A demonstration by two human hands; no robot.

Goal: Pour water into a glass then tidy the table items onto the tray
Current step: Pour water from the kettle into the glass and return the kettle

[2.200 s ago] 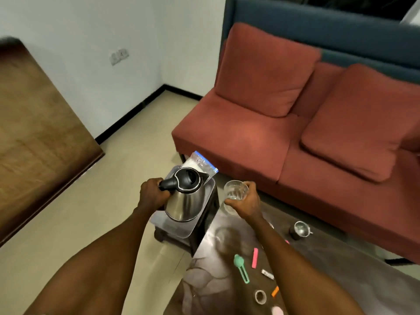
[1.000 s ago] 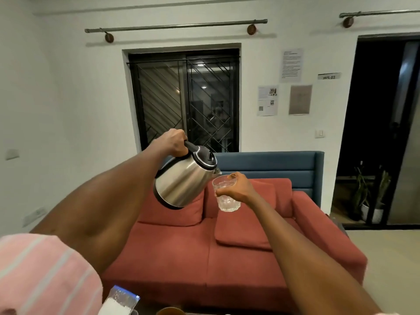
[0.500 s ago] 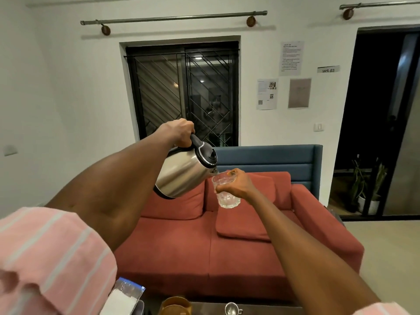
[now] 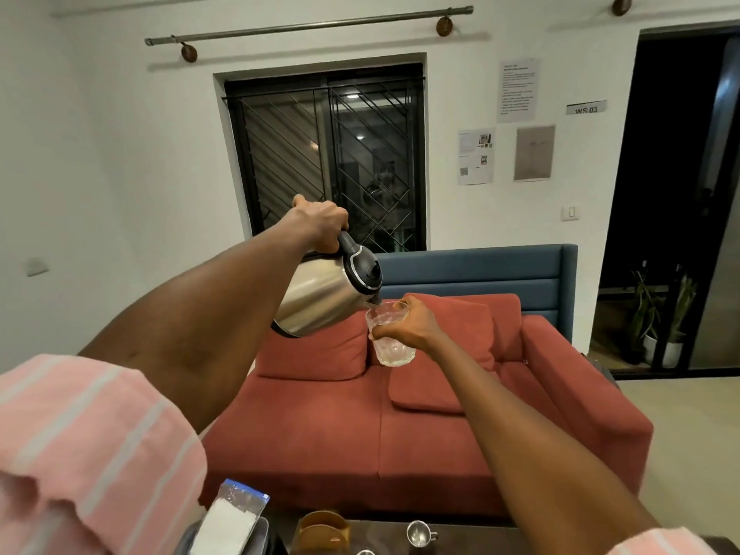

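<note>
Facing red sofa (image 4: 400,434), white wall (image 4: 120,154).

A living room of a home is shown, arranged as a recording workspace. A red sofa (image 4: 400,426) with cushions is set below a barred window (image 4: 328,158) under a curtain rod (image 4: 308,26); printed notices (image 4: 516,90) and a "WS 03" label (image 4: 586,109) are taped to the wall.

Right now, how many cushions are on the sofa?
2: one cushion behind the kettle, another behind the glass. More may be hidden.
</note>
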